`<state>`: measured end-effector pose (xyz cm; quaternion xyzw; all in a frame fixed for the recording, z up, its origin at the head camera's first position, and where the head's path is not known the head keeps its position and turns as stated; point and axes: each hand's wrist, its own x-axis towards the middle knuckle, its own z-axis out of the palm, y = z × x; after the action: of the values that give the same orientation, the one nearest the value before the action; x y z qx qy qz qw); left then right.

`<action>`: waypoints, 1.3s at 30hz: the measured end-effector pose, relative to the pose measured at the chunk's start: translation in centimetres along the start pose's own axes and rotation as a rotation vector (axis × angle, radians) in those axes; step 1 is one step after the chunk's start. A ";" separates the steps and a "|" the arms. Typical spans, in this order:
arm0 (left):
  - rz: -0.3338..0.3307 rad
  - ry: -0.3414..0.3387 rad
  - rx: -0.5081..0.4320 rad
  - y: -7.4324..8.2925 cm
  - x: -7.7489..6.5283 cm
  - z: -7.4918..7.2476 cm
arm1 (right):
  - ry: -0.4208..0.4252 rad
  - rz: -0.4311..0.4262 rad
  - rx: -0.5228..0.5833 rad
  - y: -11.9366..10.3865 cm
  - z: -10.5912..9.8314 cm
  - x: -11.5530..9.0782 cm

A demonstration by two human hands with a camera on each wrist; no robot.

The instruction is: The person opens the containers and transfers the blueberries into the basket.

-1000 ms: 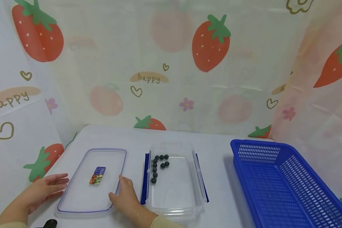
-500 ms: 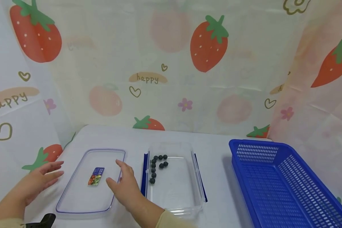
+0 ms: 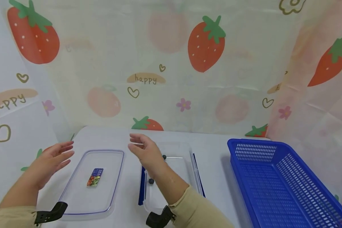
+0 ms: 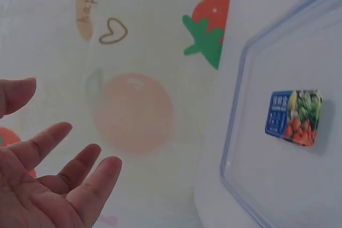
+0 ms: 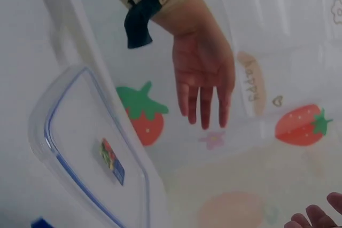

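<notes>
My left hand (image 3: 52, 158) hovers left of a clear lid (image 3: 114, 202) with a blue rim line, its fingers relaxed and holding nothing. A small printed label (image 3: 95, 177) lies on the lid, and shows up close in the left wrist view. My right hand (image 3: 146, 152) hangs in the air between the lid and a clear plastic container (image 3: 185, 167), fingers loosely bent around nothing. Its forearm hides much of the container and most of the dark round balls inside; one ball (image 3: 151, 181) shows near the left wall. In the right wrist view, right fingertips (image 5: 319, 217) appear at the corner.
A blue plastic basket (image 3: 233, 152) with slatted sides stands at the right of the white table (image 3: 213, 177). Blue locking flaps (image 3: 142, 186) stick out from the container's sides. A strawberry-printed curtain (image 3: 171, 104) closes off the back and both sides.
Both hands have come away from the lid's sides and risen. My right hand has moved up and to the right, its forearm now covering the container. The lid remains in place.
</notes>
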<state>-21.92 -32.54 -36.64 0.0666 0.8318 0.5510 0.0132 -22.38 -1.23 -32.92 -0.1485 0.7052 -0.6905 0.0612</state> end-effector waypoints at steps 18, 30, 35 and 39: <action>0.117 -0.106 0.126 8.3 1.1 6.5 | -0.011 -0.079 -0.262 -3.1 -11.1 1.5; 0.188 -0.171 0.178 10.3 0.9 11.1 | -0.062 -0.129 -0.355 -2.5 -15.8 -1.1; 0.217 -0.185 0.242 10.3 0.4 12.9 | -0.093 -0.116 -0.414 -2.0 -17.3 -2.4; 0.213 -0.200 0.328 9.5 0.4 14.8 | -0.116 -0.132 -0.403 -1.7 -18.0 -2.9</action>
<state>-20.00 -15.27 -33.74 0.2098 0.8930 0.3973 0.0265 -24.64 16.79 -30.86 -0.2432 0.8132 -0.5282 0.0254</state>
